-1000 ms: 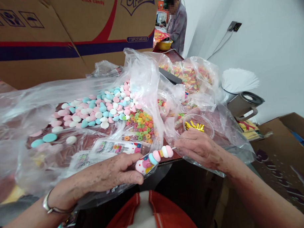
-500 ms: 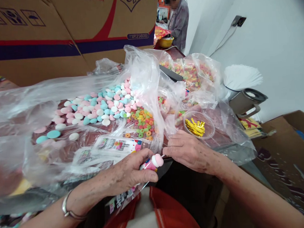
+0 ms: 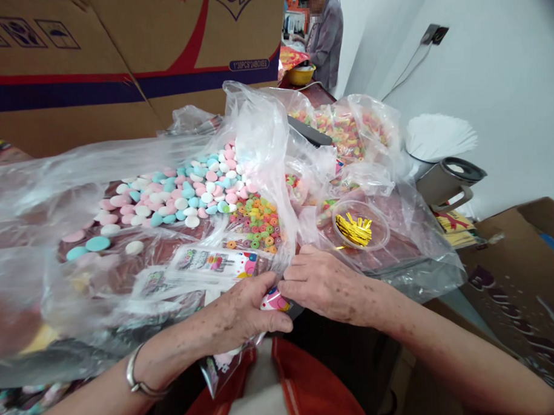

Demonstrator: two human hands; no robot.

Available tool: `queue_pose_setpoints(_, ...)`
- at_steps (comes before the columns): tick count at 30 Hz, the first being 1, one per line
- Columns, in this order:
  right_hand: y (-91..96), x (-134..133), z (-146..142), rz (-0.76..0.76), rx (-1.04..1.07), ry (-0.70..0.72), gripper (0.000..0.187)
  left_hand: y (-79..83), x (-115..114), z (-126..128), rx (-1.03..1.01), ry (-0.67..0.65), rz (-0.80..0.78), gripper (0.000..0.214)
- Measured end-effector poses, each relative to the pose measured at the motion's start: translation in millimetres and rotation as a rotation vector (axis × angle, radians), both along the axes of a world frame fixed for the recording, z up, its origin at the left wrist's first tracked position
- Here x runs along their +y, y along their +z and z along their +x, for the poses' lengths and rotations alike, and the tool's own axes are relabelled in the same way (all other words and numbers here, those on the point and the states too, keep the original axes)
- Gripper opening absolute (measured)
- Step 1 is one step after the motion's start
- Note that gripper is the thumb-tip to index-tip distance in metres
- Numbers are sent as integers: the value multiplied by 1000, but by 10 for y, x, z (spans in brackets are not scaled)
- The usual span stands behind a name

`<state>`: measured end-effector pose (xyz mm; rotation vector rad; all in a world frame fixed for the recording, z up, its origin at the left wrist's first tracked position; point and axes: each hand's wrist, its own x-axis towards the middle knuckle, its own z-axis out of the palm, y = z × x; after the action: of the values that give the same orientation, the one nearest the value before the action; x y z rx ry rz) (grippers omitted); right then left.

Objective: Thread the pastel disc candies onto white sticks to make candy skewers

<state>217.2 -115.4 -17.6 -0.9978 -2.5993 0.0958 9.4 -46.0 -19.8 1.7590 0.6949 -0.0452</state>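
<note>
Pink packet (image 3: 270, 301) with blue and yellow patches snug in left grip (image 3: 246, 308), right grip (image 3: 318, 285) curled, contents unclear

Left hand (image 3: 242, 311) and right hand (image 3: 325, 284) close together, fingers (image 3: 295, 287) curled, both forearms (image 3: 445, 338) slanted inward.

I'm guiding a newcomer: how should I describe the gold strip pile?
From the large printed carton at the back, come forward and right to a round clear tub, beyond the right hand. The gold strip pile lies inside, shiny and metallic, unlike the pastel candies.
</note>
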Motion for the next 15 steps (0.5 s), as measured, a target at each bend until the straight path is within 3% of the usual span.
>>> queue_pose_setpoints(3, 69, 19, 49, 67, 49, -123, 18, 58, -18, 43, -99, 31, -34, 37)
queue_pose_setpoints(6, 174, 36, 186, 93, 89, -251, 18, 163, -35, 49, -88, 98, -214, 35)
queue_pose_setpoints(10, 228, 53, 349, 31, 88, -191, 25, 218, -48, 17, -113, 185, -439, 49)
queue_pose_setpoints(15, 222, 98, 353, -15, 141, -118, 27, 155, -96, 26, -185, 402, -636, 37)
